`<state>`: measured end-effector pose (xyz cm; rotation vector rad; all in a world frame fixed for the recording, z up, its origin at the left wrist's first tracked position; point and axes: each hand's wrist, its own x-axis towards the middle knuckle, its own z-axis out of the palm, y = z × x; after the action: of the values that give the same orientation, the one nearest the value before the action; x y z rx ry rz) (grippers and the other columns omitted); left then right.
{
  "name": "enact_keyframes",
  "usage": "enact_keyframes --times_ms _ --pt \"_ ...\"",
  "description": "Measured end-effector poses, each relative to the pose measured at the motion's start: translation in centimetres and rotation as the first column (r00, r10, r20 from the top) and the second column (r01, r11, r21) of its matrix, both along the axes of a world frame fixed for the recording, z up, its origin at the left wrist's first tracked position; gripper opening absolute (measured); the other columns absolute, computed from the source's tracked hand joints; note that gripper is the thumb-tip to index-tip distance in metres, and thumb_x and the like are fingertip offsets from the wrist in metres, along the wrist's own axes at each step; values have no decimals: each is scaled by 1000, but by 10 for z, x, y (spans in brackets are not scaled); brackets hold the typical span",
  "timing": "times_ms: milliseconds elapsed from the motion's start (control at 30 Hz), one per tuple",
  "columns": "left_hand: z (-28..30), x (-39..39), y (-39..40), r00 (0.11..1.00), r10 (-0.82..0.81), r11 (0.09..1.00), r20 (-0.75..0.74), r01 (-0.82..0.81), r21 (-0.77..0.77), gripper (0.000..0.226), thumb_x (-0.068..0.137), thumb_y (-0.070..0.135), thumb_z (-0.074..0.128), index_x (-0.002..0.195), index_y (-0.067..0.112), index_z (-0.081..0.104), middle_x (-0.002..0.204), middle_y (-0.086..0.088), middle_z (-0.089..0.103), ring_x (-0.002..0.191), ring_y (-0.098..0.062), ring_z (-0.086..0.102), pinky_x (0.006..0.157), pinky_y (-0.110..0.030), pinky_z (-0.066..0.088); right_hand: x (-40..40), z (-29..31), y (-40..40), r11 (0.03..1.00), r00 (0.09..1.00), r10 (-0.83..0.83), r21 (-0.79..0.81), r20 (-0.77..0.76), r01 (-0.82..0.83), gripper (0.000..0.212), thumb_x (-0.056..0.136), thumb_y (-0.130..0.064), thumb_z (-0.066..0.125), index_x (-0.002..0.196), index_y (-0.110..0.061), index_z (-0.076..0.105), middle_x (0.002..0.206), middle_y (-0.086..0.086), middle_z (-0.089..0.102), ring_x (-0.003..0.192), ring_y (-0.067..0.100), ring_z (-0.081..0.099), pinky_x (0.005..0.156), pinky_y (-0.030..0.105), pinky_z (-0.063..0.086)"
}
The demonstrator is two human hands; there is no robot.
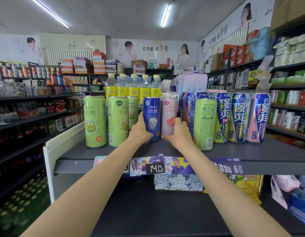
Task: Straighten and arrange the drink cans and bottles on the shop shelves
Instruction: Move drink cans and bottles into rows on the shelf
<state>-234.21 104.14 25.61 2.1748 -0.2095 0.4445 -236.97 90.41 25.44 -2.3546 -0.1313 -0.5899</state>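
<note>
I've got my left hand (139, 129) wrapped round the blue can (151, 118) and my right hand (178, 132) round the pink can (169, 115), mid-shelf (114, 151) and touching, so next, I reckon, square both labels to the front edge.

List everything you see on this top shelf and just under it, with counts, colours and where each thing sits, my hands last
green cans: four, three at left, one right of centre
blue can: one, centre
pink can: one, touching the blue can's right side
tall lightning cans: at least five, blue, green and pink, right
water bottles: five visible, yellow labels, back row
price tag: one, reads 14.0, shelf edge
patterned box: one, blue-white, shelf below
left hand: grips blue can
right hand: grips pink can
</note>
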Motion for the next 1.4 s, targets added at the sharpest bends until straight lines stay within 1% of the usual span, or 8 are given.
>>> enact_keyframes --times_ms 200,300,433,567,733,1067,1233,1400 --pt "3 16 -3 999 17 1000 -45 -17 -2 93 80 -3 64 148 20 3 135 -14 47 120 -31 49 100 -42 42 2 2 1 999 1000 -5 43 -11 6 61 77 -20 76 121 -5 36 126 15 38 111 32 48 79 29 33" --pt "4 25 -4 998 22 1000 -59 -23 -16 91 81 -3 62 148 21 4 133 -14 49 119 -31 50 99 -40 42 6 8 2 998 1000 -9 61 15 9 65 75 -16 77 122 -4 33 127 16 39 114 33 47 86 33 37" --pt "8 36 -5 996 17 1000 -92 -19 -11 91 82 -6 58 149 21 2 135 -15 48 120 -31 49 98 -34 38 19 27 3 995 997 -50 85 66 45 72 78 -8 72 134 -6 26 132 17 42 120 34 45 94 37 37" --pt "7 43 -9 993 60 998 -100 -57 36 97 84 -4 57 148 24 -9 135 -15 47 118 -30 50 93 -34 41 29 23 2 994 985 -107 34 136 103 76 85 -10 65 144 -11 18 137 15 42 123 33 46 95 40 40" --pt "12 53 -10 988 104 991 -118 -93 95 98 85 -3 55 147 24 -16 133 -16 47 114 -30 51 87 -32 42 32 14 -1 993 978 -115 11 174 115 71 87 -16 63 142 -11 20 137 13 42 124 32 45 93 39 40" --pt "13 69 -6 983 117 988 -139 -101 118 98 85 -2 57 146 25 -16 137 -17 44 118 -31 50 93 -34 42 31 13 0 990 975 -129 -25 182 136 65 88 -17 61 139 -11 22 135 13 41 122 31 47 91 39 41" --pt "13 67 -4 986 112 987 -122 -97 127 97 86 0 58 147 25 -14 138 -16 43 120 -31 49 93 -35 42 32 14 -3 996 979 -88 2 184 89 69 85 -17 65 141 -11 24 136 12 42 123 29 45 94 36 39" --pt "17 59 4 997 39 995 -70 -32 93 96 83 -7 53 148 30 -7 135 -13 47 115 -30 52 95 -39 46 30 15 -4 997 980 -44 76 194 30 72 81 -14 70 139 -12 28 135 12 45 123 28 46 96 36 37"
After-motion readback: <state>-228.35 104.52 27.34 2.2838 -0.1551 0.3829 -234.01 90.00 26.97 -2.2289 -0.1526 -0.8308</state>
